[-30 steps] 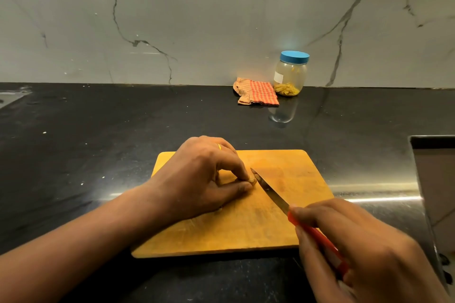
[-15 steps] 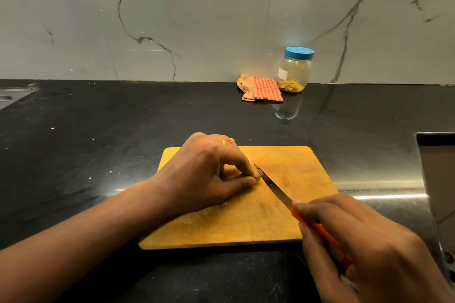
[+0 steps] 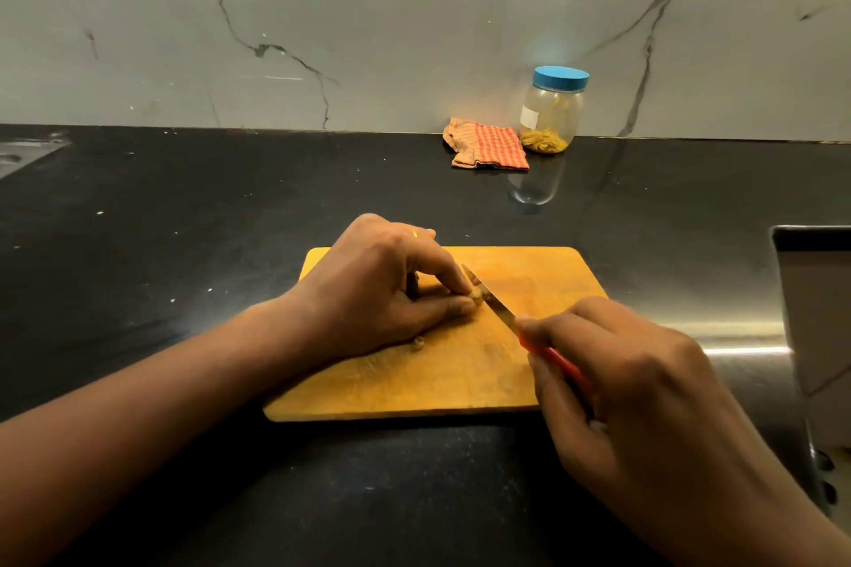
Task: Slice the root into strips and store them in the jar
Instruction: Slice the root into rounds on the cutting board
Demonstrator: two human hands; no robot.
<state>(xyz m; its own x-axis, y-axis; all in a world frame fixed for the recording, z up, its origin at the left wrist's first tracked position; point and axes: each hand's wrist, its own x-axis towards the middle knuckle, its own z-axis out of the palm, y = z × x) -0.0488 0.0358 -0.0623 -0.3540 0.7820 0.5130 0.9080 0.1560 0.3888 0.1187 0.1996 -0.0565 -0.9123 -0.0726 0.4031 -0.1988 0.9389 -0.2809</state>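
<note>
A wooden cutting board (image 3: 460, 382) lies on the black counter in front of me. My left hand (image 3: 382, 290) pinches a small brown root piece (image 3: 476, 294) against the board, most of it hidden under my fingers. My right hand (image 3: 635, 391) grips the red handle of a knife (image 3: 495, 306), whose blade lies against the exposed end of the root. A tiny scrap (image 3: 418, 342) sits on the board by my left palm. At the back wall stands a clear jar (image 3: 550, 111) with a blue lid on and yellow strips at its bottom.
A folded orange checked cloth (image 3: 488, 143) lies left of the jar. A steel sink rim (image 3: 755, 336) and basin are at the right. Another steel surface (image 3: 23, 150) shows at the far left. Marble wall behind the counter.
The knife blade has moved in closer against the root end at my left fingertips. My right hand has come forward along the board. A small scrap now shows by my left palm.
</note>
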